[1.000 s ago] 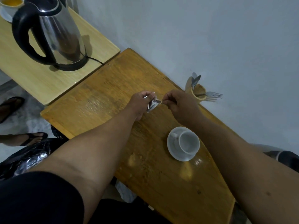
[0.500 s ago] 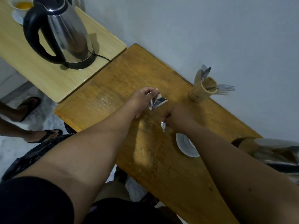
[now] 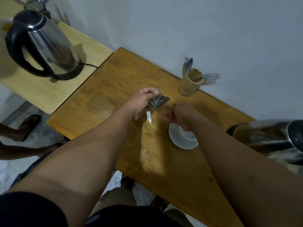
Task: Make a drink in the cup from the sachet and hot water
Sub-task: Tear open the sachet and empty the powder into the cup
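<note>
While left hand pinches sachet, cup waits.

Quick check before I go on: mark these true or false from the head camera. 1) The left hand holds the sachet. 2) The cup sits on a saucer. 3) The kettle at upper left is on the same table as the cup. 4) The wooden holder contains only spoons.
1) The left hand holds the sachet: true.
2) The cup sits on a saucer: true.
3) False: the kettle stands on the lighter side table.
4) False: the wooden holder also has a fork.
</note>
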